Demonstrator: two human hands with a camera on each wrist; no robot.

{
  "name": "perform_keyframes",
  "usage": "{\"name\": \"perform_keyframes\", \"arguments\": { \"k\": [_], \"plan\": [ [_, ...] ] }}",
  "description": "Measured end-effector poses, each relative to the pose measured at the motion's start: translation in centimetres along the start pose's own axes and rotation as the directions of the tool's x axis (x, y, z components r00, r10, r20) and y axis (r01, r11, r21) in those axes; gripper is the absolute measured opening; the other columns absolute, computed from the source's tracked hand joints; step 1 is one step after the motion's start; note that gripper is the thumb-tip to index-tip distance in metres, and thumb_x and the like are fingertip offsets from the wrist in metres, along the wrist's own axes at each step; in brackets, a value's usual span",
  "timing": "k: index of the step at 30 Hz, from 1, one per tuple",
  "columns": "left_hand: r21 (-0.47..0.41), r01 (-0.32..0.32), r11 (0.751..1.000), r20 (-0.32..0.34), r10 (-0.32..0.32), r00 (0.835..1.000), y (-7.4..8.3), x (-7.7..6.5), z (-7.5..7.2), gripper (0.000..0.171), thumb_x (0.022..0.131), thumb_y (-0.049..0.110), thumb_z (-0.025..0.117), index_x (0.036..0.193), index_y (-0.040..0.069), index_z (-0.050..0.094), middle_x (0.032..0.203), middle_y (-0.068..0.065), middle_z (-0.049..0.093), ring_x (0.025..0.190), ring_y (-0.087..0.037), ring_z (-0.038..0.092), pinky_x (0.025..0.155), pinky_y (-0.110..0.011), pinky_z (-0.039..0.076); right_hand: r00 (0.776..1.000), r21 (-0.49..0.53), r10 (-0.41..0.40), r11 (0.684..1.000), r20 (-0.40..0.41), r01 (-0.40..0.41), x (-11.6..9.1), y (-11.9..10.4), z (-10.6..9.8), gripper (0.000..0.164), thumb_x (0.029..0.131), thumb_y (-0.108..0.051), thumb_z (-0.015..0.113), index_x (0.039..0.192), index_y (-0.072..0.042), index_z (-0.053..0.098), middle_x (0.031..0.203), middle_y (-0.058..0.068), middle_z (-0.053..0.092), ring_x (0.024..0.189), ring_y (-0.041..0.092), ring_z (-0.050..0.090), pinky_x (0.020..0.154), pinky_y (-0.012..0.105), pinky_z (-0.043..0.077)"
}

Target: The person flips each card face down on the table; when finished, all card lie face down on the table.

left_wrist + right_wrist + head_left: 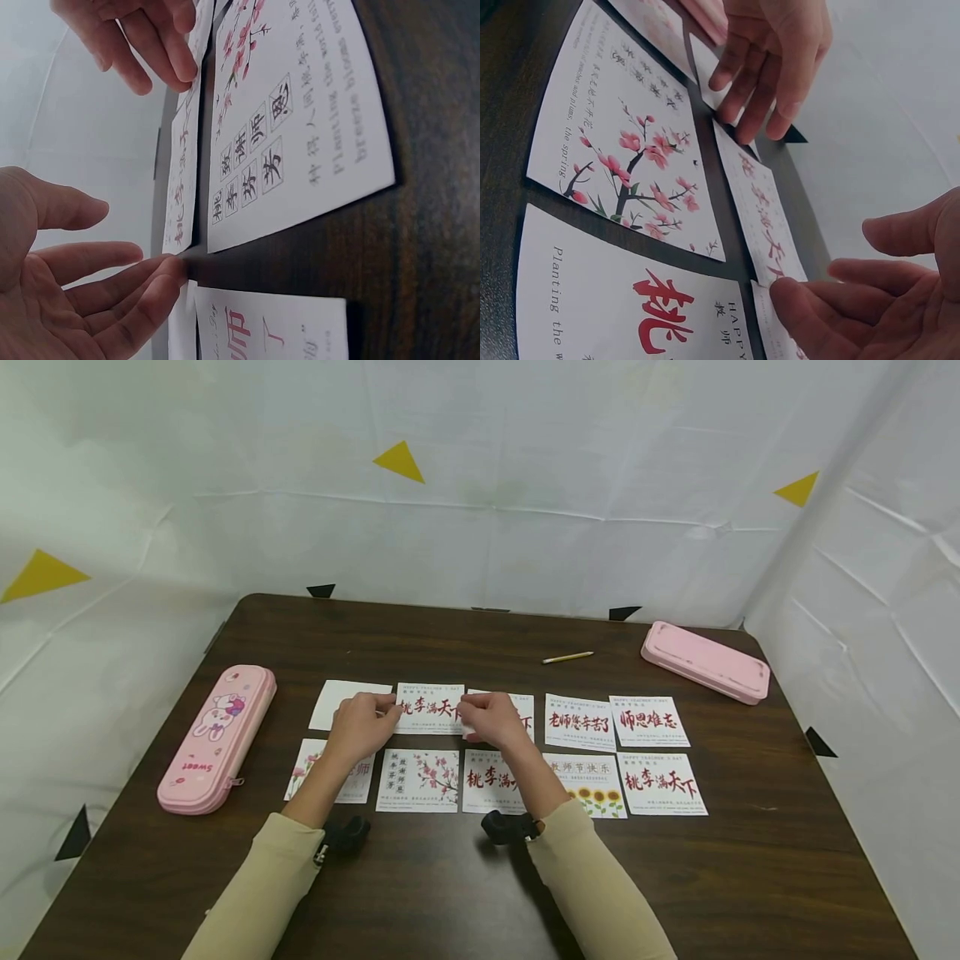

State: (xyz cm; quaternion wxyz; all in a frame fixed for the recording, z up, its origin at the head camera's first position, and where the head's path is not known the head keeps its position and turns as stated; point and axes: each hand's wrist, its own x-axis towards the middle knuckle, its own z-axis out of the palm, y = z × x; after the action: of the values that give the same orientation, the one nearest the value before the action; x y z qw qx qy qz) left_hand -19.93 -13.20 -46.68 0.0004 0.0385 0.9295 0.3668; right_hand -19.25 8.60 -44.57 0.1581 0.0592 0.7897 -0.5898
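Note:
In the head view, a greeting card with red Chinese lettering [429, 720] lies flat in the back row, between my two hands. My left hand [362, 727] is at its left edge, over part of a blank white card [327, 702]. At its right edge, my right hand [491, 718] partly covers another red-lettered card [522, 706]. Both wrist views show thumbs apart from the loosely bent fingers, with fingertips near or touching the card edges and nothing gripped. Below lies a card with pink blossoms [277, 150]; beside it is another red-lettered card [615, 300].
More cards lie in two rows, including a sunflower card [596, 802] and a card reading in red [649, 722] at the right. A pink pencil case [217, 739] lies left, another pink case [705, 662] at the back right. A pencil [567, 657] lies behind the cards.

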Motion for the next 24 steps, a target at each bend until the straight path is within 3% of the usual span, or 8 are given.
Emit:
{"name": "perform_keyframes", "arguments": {
  "k": [4, 8, 15, 19, 24],
  "plan": [
    [0.003, 0.002, 1.000, 0.002, -0.002, 1.000, 0.08, -0.01, 0.00, 0.036, 0.094, 0.021, 0.059, 0.120, -0.002, 0.069, 0.101, -0.016, 0.073, 0.073, -0.023, 0.065, 0.058, -0.034, 0.041, 1.000, -0.007, -0.002, 1.000, -0.002, 0.002, -0.04, -0.07, -0.23, 0.041, 0.097, -0.019, 0.057, 0.130, 0.004, 0.060, 0.131, 0.019, 0.060, 0.113, 0.032, 0.062, 0.079, 0.038, 0.056],
    [0.011, -0.007, 1.000, -0.001, 0.007, 1.000, 0.27, -0.09, 0.04, 0.036, 0.094, 0.021, 0.059, 0.120, -0.002, 0.069, 0.098, -0.016, 0.073, 0.061, -0.022, 0.060, 0.055, -0.033, 0.038, 1.000, -0.031, 0.000, 1.000, -0.010, -0.001, 0.04, -0.03, -0.43, 0.040, 0.097, -0.020, 0.057, 0.130, 0.003, 0.061, 0.130, 0.017, 0.061, 0.111, 0.030, 0.063, 0.078, 0.039, 0.056],
    [0.058, -0.030, 0.998, -0.012, 0.031, 0.999, 0.51, -0.09, 0.24, 0.031, 0.094, 0.024, 0.061, 0.111, 0.002, 0.074, 0.104, -0.012, 0.073, 0.071, -0.021, 0.063, 0.064, -0.036, 0.041, 0.999, -0.048, -0.025, 0.999, -0.023, 0.024, 0.19, 0.16, -0.43, 0.039, 0.097, -0.020, 0.057, 0.129, 0.002, 0.062, 0.129, 0.016, 0.062, 0.108, 0.028, 0.063, 0.076, 0.037, 0.057],
    [0.052, -0.034, 0.998, 0.003, 0.034, 0.999, 0.35, 0.03, 0.31, 0.032, 0.095, 0.023, 0.061, 0.115, 0.001, 0.073, 0.104, -0.014, 0.073, 0.073, -0.023, 0.066, 0.061, -0.036, 0.040, 1.000, -0.038, -0.011, 0.999, -0.014, 0.010, 0.18, 0.07, -0.27, 0.040, 0.097, -0.020, 0.058, 0.130, 0.003, 0.061, 0.133, 0.015, 0.059, 0.109, 0.029, 0.063, 0.077, 0.036, 0.057],
    [0.038, -0.018, 0.999, -0.006, 0.019, 1.000, 0.26, 0.10, 0.25, 0.034, 0.094, 0.025, 0.061, 0.115, 0.001, 0.072, 0.104, -0.014, 0.073, 0.084, -0.027, 0.069, 0.070, -0.042, 0.047, 1.000, -0.024, 0.005, 1.000, -0.005, -0.005, 0.31, 0.03, -0.17, 0.041, 0.097, -0.019, 0.058, 0.131, 0.003, 0.060, 0.134, 0.016, 0.058, 0.111, 0.030, 0.062, 0.078, 0.036, 0.056]
  ]
}}
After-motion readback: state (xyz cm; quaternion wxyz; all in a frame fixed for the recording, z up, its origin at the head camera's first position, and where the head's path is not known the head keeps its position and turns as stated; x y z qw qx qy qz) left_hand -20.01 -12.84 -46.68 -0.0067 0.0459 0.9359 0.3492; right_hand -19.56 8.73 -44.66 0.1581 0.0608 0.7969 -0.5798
